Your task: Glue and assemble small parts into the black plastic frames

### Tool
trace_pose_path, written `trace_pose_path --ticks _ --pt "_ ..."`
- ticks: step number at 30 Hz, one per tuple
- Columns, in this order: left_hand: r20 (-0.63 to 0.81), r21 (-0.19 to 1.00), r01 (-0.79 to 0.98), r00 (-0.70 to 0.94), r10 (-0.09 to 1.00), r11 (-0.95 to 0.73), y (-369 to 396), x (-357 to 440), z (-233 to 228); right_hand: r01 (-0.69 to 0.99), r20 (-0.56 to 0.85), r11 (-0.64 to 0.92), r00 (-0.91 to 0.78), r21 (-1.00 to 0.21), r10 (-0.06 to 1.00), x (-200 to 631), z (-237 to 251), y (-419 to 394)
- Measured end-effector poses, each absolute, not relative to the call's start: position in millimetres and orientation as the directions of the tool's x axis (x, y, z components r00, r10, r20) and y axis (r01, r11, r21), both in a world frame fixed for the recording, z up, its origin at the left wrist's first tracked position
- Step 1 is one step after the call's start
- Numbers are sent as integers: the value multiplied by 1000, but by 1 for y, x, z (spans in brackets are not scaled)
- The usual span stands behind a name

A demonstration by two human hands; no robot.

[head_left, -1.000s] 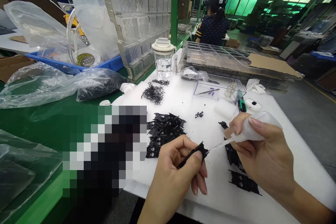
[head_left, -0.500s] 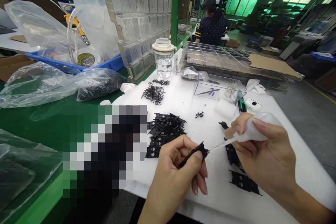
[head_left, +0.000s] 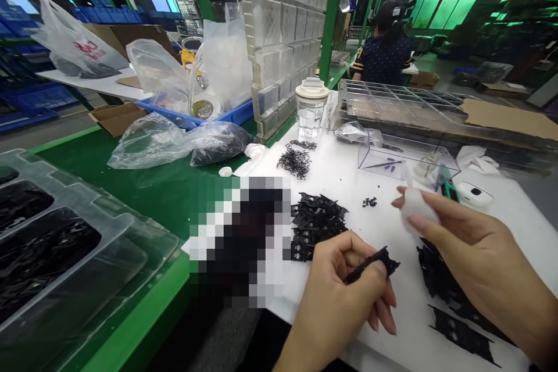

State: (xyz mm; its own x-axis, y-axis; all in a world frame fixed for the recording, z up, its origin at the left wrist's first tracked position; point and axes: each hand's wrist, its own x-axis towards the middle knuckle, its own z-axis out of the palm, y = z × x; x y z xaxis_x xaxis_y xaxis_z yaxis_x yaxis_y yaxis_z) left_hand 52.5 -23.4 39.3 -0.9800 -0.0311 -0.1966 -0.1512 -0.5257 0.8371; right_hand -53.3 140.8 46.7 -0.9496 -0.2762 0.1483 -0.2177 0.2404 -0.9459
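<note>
Withdrawn from the single black part [head_left: 386, 261], one bottle [head_left: 418, 215] now points upward, grasped by the right hand [head_left: 471, 238]; its nozzle is blurred. The left hand [head_left: 342, 288] pinches the part above the table [head_left: 340, 186], hiding one end. One pile [head_left: 318, 215] overlaps beyond counting; the right hand partly covers another group [head_left: 440, 279].

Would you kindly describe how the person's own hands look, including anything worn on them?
The left hand and right hand are bare: no gloves, rings or watch show. No sleeve or bracelet shows either; anything worn higher up is out of frame.
</note>
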Motion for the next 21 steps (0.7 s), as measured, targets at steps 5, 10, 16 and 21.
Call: trace_pose_path --ticks 5,10,16,21 --pt "-192 825 -154 -981 -13 -544 -24 54 38 -220 -32 414 -853 -883 -522 -55 42 138" --pt "-192 822 -157 -981 -7 -547 -25 53 36 -412 0 547 -799 -729 -601 -55 38 138" --pt "-166 828 -136 -986 -6 -544 -28 53 38 -570 92 555 -743 -606 -663 -73 78 159" --pt "-152 878 -116 -988 -39 -464 -31 55 43 -476 272 745 -879 -467 -392 -106 129 178"
